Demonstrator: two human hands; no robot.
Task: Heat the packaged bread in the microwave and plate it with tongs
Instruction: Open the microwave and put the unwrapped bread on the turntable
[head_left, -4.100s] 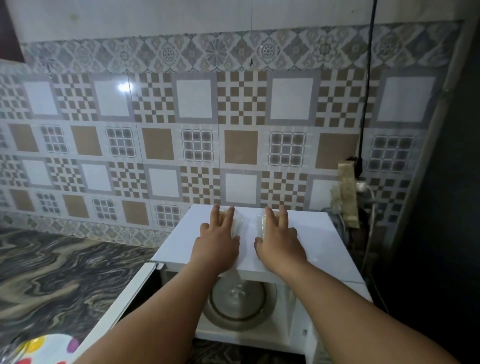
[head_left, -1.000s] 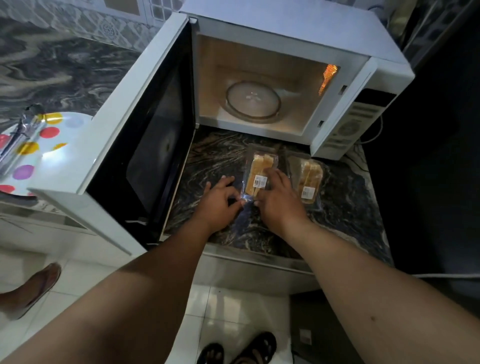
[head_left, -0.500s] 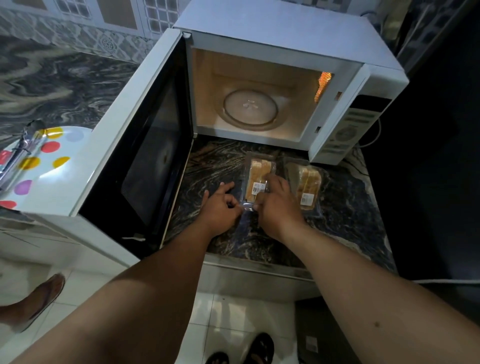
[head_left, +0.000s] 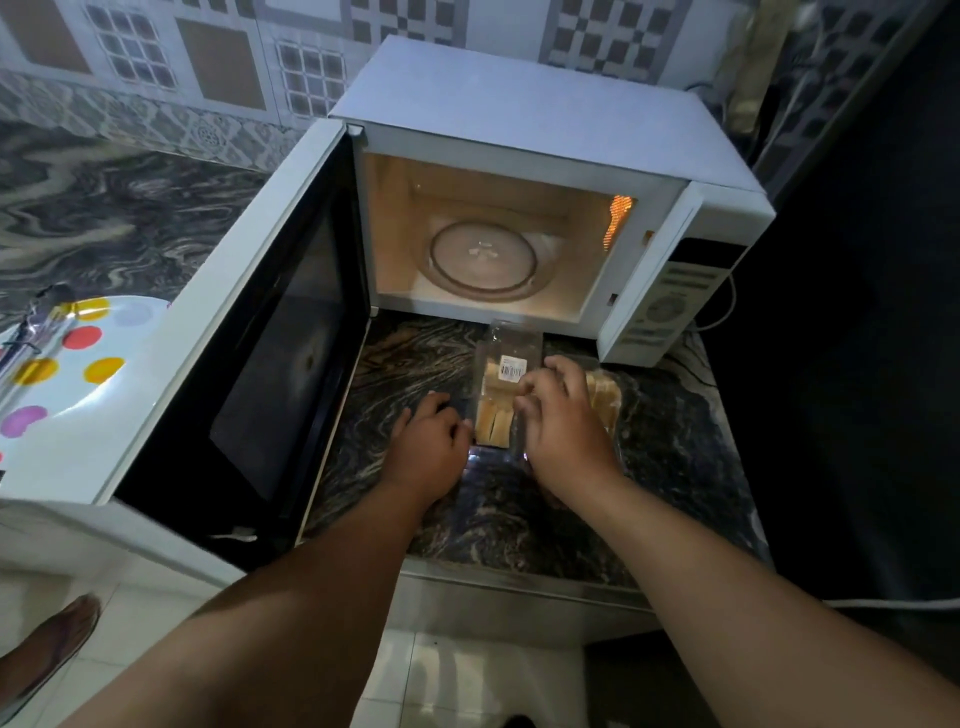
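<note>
A clear packet of bread (head_left: 501, 384) with a barcode label lies on the dark marble counter (head_left: 415, 364) just in front of the white microwave (head_left: 519, 119). My left hand (head_left: 431, 452) grips its near left edge and my right hand (head_left: 558, 415) holds its right side with curled fingers. A second bread packet (head_left: 605, 397) lies right of it, mostly hidden by my right hand. The microwave door (head_left: 249, 332) stands wide open to the left; inside, the light is on and the glass turntable (head_left: 485, 260) is bare. Metal tongs (head_left: 31, 332) rest on a spotted plate (head_left: 78, 358) at far left.
The open door juts toward me between the plate and the packets. The control panel (head_left: 670, 306) and a power cord (head_left: 722, 312) sit on the right. A dark wall closes off the right side. A foot (head_left: 52, 644) shows on the floor at lower left.
The view has tilted up a little. Both hands have closed in on the left packet, the right hand now lying further over it and covering more of the second packet.
</note>
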